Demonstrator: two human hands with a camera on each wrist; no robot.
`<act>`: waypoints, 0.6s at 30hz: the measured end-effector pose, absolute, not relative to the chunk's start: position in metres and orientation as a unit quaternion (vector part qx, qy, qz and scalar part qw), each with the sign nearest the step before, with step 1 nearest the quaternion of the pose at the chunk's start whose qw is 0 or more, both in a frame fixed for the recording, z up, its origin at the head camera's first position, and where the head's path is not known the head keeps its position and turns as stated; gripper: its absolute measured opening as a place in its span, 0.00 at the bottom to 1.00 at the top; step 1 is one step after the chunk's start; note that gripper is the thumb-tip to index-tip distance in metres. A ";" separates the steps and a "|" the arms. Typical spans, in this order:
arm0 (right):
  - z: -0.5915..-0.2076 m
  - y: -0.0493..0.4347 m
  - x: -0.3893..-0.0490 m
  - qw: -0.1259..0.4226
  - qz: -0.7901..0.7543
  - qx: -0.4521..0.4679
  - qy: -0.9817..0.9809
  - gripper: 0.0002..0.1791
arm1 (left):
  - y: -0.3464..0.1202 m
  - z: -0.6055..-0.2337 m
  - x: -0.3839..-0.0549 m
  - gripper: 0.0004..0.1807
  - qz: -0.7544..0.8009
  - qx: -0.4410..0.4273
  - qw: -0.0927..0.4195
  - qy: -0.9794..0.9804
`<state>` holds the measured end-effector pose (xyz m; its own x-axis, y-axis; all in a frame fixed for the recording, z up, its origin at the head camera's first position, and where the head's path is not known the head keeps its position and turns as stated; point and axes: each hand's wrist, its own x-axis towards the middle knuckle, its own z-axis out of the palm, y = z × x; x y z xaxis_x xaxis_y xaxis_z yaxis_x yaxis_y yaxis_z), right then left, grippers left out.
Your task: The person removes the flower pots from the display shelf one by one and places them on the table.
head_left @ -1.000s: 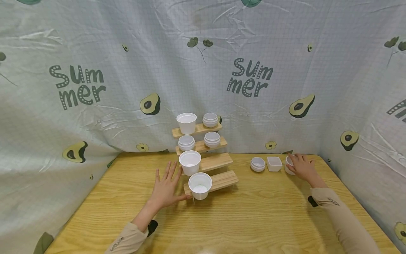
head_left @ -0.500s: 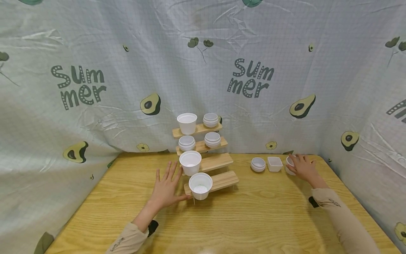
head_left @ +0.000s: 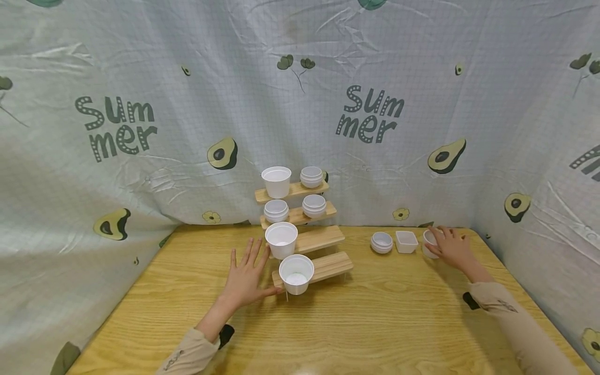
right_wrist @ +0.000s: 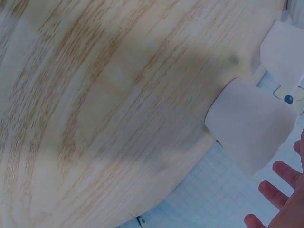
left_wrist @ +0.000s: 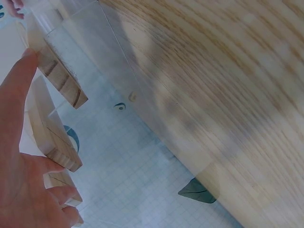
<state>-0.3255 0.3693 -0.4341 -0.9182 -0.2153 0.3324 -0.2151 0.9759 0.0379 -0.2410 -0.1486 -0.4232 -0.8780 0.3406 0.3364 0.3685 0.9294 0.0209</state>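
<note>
My left hand [head_left: 245, 278] lies with fingers spread along the left side of a tiered wooden stand [head_left: 328, 266]. Its thumb touches the end of the lowest plank [left_wrist: 61, 78]; other fingertips meet the plank ends above. White round cups and small jars stand upright on the tiers, including a front cup [head_left: 296, 275] and a cup [head_left: 281, 240] one tier up. At the far right, my right hand [head_left: 454, 249] hovers over a white cup [right_wrist: 251, 123], fingers loosely spread. A gap shows between these fingertips and the cup in the right wrist view.
Left of the right-hand cup stand a square white container [head_left: 405, 242] and a low round jar [head_left: 382, 242]. Wooden table [head_left: 375, 323] meets a printed cloth curtain [head_left: 300, 125] at the back and sides. Clear supports [left_wrist: 95, 28] hold up the planks.
My right hand and sleeve have shifted slightly right, and a bit more of the cup under the hand shows. The left hand and the stand have stayed in place.
</note>
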 end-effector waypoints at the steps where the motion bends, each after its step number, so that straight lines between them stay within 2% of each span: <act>1: -0.433 0.369 -0.325 0.176 -0.003 0.111 -0.978 0.27 | -0.149 -0.423 -0.241 0.58 -0.041 -0.183 0.166 -0.968; 11: -0.428 0.366 -0.317 0.197 -0.017 0.131 -0.971 0.26 | -0.148 -0.422 -0.241 0.58 -0.049 -0.181 0.156 -0.970; 18: -0.427 0.352 -0.308 0.242 -0.048 0.165 -0.955 0.27 | -0.148 -0.423 -0.241 0.58 -0.046 -0.182 0.162 -0.969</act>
